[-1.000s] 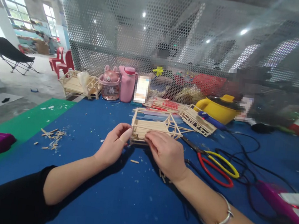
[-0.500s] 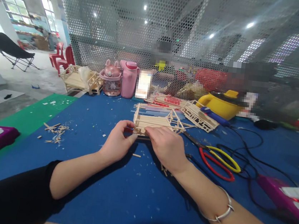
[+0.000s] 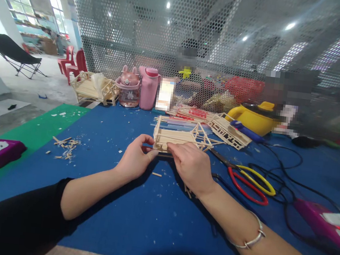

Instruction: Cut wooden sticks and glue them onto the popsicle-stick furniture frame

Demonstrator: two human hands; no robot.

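Observation:
A small model frame of pale wooden sticks (image 3: 176, 136) rests on the blue table in front of me, with a flat slatted deck and triangular trusses at its right end. My left hand (image 3: 136, 156) closes on its near left corner, thumb below and fingers behind. At the near edge, the fingertips of my right hand (image 3: 192, 162) pinch together on the frame; my fingers hide whatever small piece may be between them. A short loose stick (image 3: 157, 174) lies on the table just below the frame.
Scissors with red and yellow handles (image 3: 249, 183) and a blue glue gun (image 3: 246, 131) with a black cord lie to the right. Stick scraps (image 3: 66, 145) are at left. Behind stand a pink bottle (image 3: 148, 88), another stick model (image 3: 93, 88) and a yellow pot (image 3: 253, 118).
The view has shifted slightly, so everything sits a little further right. Both hands keep their hold on the stick frame, with hardly any movement of the fingers.

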